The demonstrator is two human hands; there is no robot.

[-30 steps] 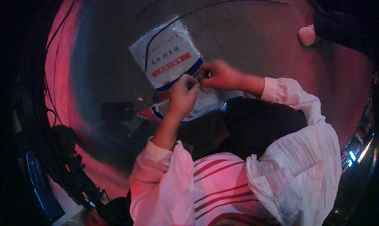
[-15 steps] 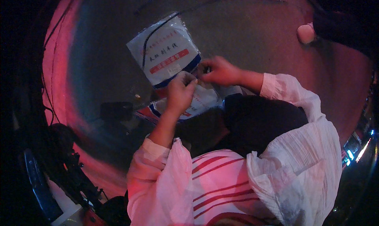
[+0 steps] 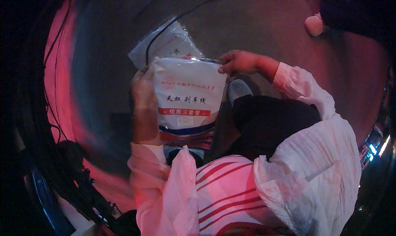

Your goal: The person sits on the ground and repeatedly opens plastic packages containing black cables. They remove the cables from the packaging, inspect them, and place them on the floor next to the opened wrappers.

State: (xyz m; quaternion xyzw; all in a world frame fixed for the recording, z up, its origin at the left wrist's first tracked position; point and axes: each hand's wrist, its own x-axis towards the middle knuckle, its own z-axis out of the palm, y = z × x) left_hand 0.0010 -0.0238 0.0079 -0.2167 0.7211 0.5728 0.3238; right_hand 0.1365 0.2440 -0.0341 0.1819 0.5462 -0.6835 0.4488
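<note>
Between my two hands a white plastic packet (image 3: 185, 87) is held up by its upper corners, printed in red and black, with a blue and red striped lower part. My left hand (image 3: 143, 89) is closed at its upper left edge, slightly blurred. At the upper right corner, my right hand (image 3: 240, 62) pinches the clear plastic edge. Behind it, a second, similar packet (image 3: 163, 40) lies tilted on the floor, its lower part hidden by the held one. A thin black cable (image 3: 159, 35) runs across that second packet.
My grey shoe (image 3: 239, 89) is on the floor just right of the held packet. At the upper right, a pale rounded shape (image 3: 314, 25) sits by a dark form. Dark equipment (image 3: 72, 162) stands along the left, and small bright lights (image 3: 373, 149) show at the far right.
My hands have moved apart, the left one to the left. The lower packet from before is now raised and spread between them, covering part of the packet on the floor.
</note>
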